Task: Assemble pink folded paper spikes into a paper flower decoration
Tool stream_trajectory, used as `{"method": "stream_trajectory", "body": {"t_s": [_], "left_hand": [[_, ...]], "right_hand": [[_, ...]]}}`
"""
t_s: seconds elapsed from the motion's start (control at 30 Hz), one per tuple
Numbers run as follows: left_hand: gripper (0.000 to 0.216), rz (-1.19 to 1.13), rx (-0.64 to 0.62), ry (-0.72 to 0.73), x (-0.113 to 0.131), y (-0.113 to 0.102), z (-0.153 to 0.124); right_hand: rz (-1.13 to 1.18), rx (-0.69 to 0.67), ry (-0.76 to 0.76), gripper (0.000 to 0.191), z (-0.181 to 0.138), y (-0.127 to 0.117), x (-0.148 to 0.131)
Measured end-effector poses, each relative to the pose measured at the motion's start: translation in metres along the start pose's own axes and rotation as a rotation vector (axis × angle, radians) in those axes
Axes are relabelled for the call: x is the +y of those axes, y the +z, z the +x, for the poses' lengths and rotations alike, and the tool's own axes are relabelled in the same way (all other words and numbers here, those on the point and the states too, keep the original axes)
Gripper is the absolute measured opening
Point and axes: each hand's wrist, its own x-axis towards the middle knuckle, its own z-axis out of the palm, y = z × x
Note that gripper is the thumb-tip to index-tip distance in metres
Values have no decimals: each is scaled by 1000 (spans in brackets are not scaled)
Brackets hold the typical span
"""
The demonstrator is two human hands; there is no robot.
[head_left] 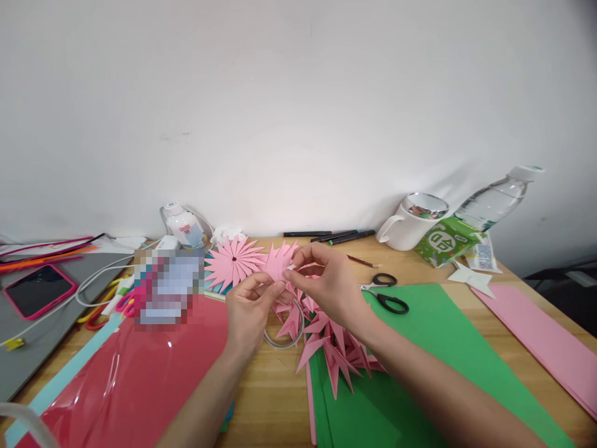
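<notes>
The folded pink piece (277, 260) is showing crisp, matt paper, the green sheets (443, 330) are looking smooth and matt, and the counter (273, 392) is running in satiny, grained wood! Over on the red pack (140, 379), glossy clear plastic is throwing back bright streaks, while the white mug (408, 233) is flashing mirror-bright metal and the water bottle (494, 196) is gleaming in smooth, transparent plastic!

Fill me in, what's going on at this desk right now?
A person's left hand and right hand hold a pink pointed paper piece between their fingertips. A pale ring shows just below the left hand. A pink paper pinwheel lies nearby, and pink folded-paper spikes rest partly on green paper, with black-handled scissors at its far edge.
</notes>
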Motion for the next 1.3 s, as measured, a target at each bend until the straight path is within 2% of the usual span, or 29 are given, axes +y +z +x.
{"method": "stream_trajectory", "body": {"t_s": [0.13, 0.47, 0.9, 1.3], "left_hand": [[18, 63, 35, 26, 1, 1, -1], [19, 60, 4, 12, 1, -1, 0], [16, 58, -43, 27, -2, -1, -2], [14, 76, -26, 82, -3, -1, -2]], "right_hand": [[39, 13, 20, 15, 0, 1, 2], [-64, 46, -160, 7, -3, 5, 6], [-150, 57, -164, 10, -3, 2, 2], [-136, 80, -163, 11, -5, 3, 3]]}}
